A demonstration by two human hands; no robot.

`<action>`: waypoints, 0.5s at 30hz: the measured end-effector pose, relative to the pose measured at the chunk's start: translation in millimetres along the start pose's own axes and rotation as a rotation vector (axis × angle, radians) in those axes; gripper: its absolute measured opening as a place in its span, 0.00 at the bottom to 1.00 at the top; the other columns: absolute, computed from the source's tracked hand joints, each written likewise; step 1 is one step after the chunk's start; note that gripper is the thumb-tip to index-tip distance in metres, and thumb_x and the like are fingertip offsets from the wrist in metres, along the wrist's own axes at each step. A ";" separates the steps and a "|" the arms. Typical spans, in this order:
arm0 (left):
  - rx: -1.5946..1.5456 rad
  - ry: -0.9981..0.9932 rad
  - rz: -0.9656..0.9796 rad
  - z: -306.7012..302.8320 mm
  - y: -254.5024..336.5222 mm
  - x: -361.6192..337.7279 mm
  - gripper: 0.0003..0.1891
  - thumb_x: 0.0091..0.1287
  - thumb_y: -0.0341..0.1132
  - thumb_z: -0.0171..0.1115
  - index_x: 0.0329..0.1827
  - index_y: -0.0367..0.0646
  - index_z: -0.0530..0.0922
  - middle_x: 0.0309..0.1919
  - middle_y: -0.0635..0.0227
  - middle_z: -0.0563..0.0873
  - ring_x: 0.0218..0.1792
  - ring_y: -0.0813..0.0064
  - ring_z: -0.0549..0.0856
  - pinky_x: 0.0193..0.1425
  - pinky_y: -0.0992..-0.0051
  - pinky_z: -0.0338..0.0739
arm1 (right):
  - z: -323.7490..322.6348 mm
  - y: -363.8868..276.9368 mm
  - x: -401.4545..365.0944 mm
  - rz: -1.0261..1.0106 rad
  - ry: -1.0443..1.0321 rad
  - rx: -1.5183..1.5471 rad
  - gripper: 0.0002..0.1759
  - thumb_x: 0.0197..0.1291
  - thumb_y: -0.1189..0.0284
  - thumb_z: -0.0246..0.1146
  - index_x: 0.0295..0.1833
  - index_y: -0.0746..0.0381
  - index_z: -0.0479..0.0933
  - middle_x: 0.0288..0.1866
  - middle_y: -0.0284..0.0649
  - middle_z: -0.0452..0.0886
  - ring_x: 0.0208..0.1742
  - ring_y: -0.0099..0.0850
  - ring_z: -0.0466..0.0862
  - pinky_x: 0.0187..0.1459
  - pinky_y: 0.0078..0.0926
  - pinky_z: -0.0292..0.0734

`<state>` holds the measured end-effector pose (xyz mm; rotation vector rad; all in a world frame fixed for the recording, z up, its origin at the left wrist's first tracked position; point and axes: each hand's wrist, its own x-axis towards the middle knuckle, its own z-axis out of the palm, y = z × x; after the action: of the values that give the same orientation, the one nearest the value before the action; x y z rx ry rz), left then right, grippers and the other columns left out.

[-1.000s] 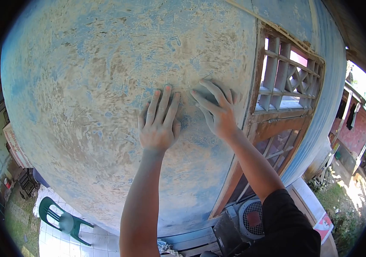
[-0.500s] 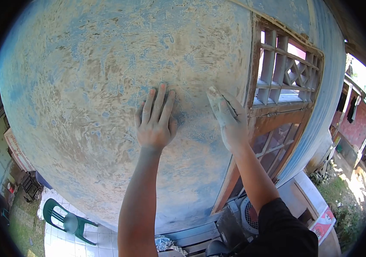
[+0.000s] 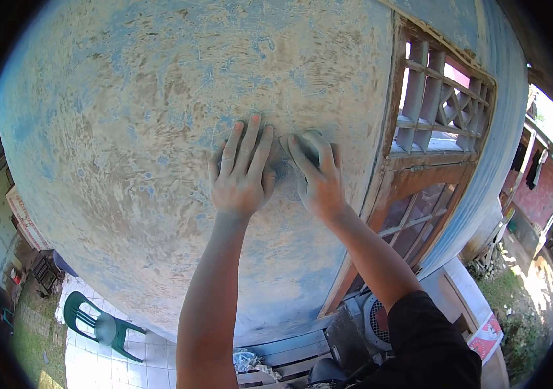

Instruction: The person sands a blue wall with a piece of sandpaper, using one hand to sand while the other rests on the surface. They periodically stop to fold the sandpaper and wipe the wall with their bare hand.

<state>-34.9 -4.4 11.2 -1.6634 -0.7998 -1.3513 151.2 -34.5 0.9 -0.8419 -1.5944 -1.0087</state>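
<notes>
A wall (image 3: 127, 149) with worn, scratched blue paint and pale dusty patches fills the middle of the head view. Flat against it lies my left hand (image 3: 242, 172), fingers spread and pointing up, holding nothing. Just to its right, my right hand (image 3: 320, 175) is curled, pressing a thin, dusty folded piece of sandpaper (image 3: 284, 144) to the surface. Only an edge of the sandpaper shows beside the fingertips; the fingers cover the rest. Grey dust coats both hands and the forearms.
A brown wooden frame with a lattice vent (image 3: 441, 97) and glass panes stands right of my hands. Below are a slatted bench (image 3: 296, 360) and a round speaker-like grille (image 3: 378, 321). A green plastic chair (image 3: 104, 327) is on white tiles at lower left.
My right hand has moved left along the wall with the sandpaper, from near the door frame to beside my left hand. My left hand stays flat in about the same place.
</notes>
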 end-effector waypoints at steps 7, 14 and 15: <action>0.029 0.022 0.008 4.4 -0.5 -1.8 0.33 0.67 0.39 0.59 0.79 0.62 0.79 0.83 0.77 0.76 0.81 0.71 0.75 0.80 0.61 0.69 | 5.7 1.0 19.3 -0.020 0.097 -0.111 0.23 0.63 0.65 0.79 0.64 0.49 0.90 0.67 0.38 0.77 0.57 0.45 0.79 0.52 0.40 0.81; 0.052 0.018 0.024 3.2 -1.5 -3.0 0.32 0.68 0.40 0.58 0.79 0.61 0.79 0.83 0.77 0.76 0.81 0.71 0.74 0.79 0.61 0.70 | -0.1 0.4 -30.0 0.097 0.049 -0.145 0.23 0.63 0.63 0.79 0.64 0.45 0.90 0.67 0.38 0.76 0.60 0.47 0.76 0.56 0.41 0.80; 0.053 0.014 0.027 2.3 -0.3 -4.6 0.32 0.68 0.40 0.58 0.79 0.61 0.79 0.83 0.77 0.76 0.81 0.71 0.74 0.79 0.61 0.70 | -3.7 1.0 -37.5 0.087 0.050 -0.153 0.24 0.63 0.63 0.78 0.65 0.44 0.90 0.67 0.38 0.76 0.61 0.47 0.75 0.58 0.41 0.79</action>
<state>-35.2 -2.1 6.6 -1.6168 -0.7961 -1.3111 162.2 -38.8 -35.0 -0.9741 -1.4400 -1.0910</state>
